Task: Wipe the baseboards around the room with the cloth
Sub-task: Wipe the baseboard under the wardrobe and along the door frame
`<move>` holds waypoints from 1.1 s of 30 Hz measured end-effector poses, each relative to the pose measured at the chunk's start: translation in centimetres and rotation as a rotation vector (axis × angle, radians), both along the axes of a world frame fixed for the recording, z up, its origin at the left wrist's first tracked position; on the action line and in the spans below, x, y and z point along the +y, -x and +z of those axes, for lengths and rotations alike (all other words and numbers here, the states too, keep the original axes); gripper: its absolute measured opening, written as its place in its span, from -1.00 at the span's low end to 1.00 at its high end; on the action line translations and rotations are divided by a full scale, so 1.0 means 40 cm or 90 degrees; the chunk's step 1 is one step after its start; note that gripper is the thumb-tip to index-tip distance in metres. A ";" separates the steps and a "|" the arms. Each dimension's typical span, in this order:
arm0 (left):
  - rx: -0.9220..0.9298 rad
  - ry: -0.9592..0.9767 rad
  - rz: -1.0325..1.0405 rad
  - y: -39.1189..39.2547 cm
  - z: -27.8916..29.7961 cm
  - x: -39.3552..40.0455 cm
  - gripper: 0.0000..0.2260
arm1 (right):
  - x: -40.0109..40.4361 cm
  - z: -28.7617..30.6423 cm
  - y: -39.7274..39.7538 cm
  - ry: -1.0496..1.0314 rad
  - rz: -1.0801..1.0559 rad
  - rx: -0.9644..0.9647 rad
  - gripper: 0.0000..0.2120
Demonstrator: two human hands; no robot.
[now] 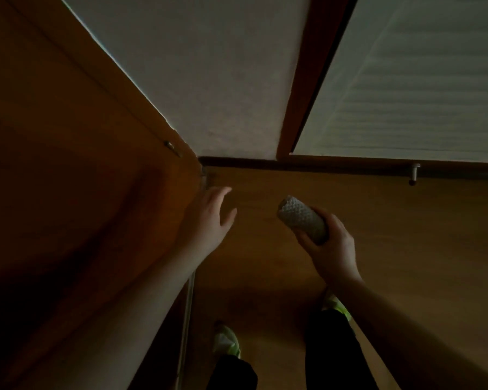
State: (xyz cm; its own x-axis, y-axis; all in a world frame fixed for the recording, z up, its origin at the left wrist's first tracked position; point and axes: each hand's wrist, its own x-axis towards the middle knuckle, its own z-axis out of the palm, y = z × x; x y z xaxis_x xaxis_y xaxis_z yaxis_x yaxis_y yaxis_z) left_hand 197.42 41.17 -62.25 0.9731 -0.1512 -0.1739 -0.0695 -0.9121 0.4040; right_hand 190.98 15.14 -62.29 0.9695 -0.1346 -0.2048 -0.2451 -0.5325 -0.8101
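Observation:
A dark brown baseboard [265, 162] runs along the foot of the pale wall [214, 80], straight ahead of me. My right hand [328, 250] grips a rolled grey textured cloth [303, 219], held above the wooden floor and short of the baseboard. My left hand [210, 218] hangs in the air with relaxed, spread fingers beside the brown wooden door [76, 164] on the left, holding nothing.
A brown upright trim strip [302, 94] separates the wall from a pale ribbed panel [412, 80] on the right. A small metal door stop [414, 174] sticks out low on the right. My feet in light green shoes [226, 340] stand on the wooden floor [265, 263].

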 end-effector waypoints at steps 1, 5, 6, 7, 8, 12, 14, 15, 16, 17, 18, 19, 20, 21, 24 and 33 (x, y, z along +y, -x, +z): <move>0.008 -0.034 -0.009 -0.003 -0.071 -0.005 -0.49 | -0.007 -0.064 -0.012 0.007 0.008 0.005 -0.47; 0.090 -0.111 -0.032 -0.017 -0.307 -0.003 -0.27 | -0.016 -0.278 -0.058 0.010 0.028 0.016 -0.47; 0.102 -0.123 -0.036 -0.022 -0.360 0.005 -0.23 | -0.013 -0.325 -0.070 0.010 0.035 0.014 -0.48; 0.113 -0.140 -0.042 -0.028 -0.413 0.016 -0.20 | -0.009 -0.371 -0.086 0.011 0.039 0.012 -0.48; 0.125 -0.161 -0.049 -0.035 -0.467 0.028 -0.17 | -0.002 -0.417 -0.104 0.014 0.042 0.007 -0.48; 0.218 -0.237 -0.083 -0.045 -0.674 0.067 -0.02 | 0.054 -0.601 -0.181 0.024 0.042 -0.010 -0.47; 0.251 -0.255 -0.086 -0.049 -0.766 0.079 0.05 | 0.090 -0.694 -0.215 0.022 0.035 -0.023 -0.46; 0.258 -0.260 -0.077 -0.052 -0.803 0.089 0.07 | 0.113 -0.737 -0.232 0.022 0.035 -0.033 -0.46; 0.263 -0.266 -0.069 -0.054 -0.834 0.102 0.08 | 0.138 -0.774 -0.247 0.025 0.040 -0.042 -0.45; 0.261 -0.270 -0.063 -0.057 -0.862 0.115 0.10 | 0.161 -0.808 -0.263 0.030 0.046 -0.055 -0.46; 0.255 -0.271 -0.060 -0.059 -0.887 0.128 0.12 | 0.182 -0.837 -0.278 0.034 0.055 -0.069 -0.46; 0.250 -0.268 -0.057 -0.060 -0.909 0.140 0.14 | 0.203 -0.863 -0.292 0.033 0.065 -0.083 -0.47; 0.246 -0.257 -0.051 -0.057 -0.929 0.153 0.17 | 0.225 -0.885 -0.305 0.031 0.076 -0.093 -0.47; 0.238 -0.244 -0.041 -0.054 -0.945 0.168 0.19 | 0.247 -0.902 -0.320 0.030 0.088 -0.101 -0.47; 0.216 -0.241 -0.040 -0.031 -0.976 0.208 0.22 | 0.315 -0.931 -0.363 0.033 0.114 -0.127 -0.47; 0.116 -0.354 -0.165 -0.006 -0.975 0.244 0.13 | 0.434 -0.934 -0.440 0.048 0.152 -0.143 -0.47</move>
